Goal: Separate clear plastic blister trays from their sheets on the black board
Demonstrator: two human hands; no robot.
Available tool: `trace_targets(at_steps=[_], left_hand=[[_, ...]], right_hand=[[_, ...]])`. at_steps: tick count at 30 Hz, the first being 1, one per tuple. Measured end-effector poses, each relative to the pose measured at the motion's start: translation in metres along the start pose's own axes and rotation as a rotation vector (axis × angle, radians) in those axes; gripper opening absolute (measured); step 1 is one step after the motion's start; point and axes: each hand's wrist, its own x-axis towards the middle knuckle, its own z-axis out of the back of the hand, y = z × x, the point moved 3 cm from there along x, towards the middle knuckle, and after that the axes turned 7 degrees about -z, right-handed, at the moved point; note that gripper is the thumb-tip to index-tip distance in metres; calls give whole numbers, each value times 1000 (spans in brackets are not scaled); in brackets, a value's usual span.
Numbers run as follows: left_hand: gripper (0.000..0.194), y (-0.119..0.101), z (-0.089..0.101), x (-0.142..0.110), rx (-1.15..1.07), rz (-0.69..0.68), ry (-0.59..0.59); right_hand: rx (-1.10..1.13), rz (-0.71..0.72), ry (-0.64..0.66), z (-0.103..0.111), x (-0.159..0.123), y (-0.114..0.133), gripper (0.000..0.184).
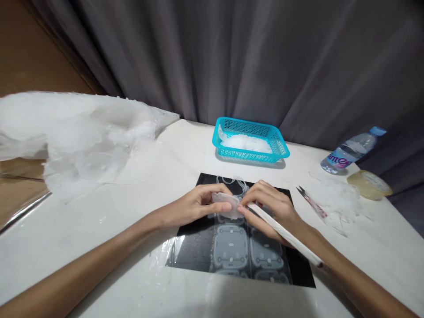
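Left hand (190, 204) pinches translucent piece (235, 204) above black sheet (194, 238); right hand (276, 204), gripping white stick (286, 235), meets the piece's edge. Present step: apparently edge work. Next move likely calls for steady left hold.

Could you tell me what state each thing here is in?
Left hand: closed on pale piece
Right hand: closed on white stick
Blue basket: holds white fluff
Snips: lying down, blades apart
Bottle: capped
Plastic bag: bulging
Black sheet: lying flat
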Motion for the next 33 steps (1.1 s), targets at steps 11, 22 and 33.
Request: trace_targets(at_steps=[11,22,33], left_hand=[[16,1,-2,-15,575,-257,-232],[8,-2,-5,-13,623,-403,-299],[12,8,-9,-14,606,-401,-261]], right_hand=[[-172,34,-29,-2,0,-2,21],[-372,149,-12,4,2,2,11],[-140,70,-34,2,3,-5,4]])
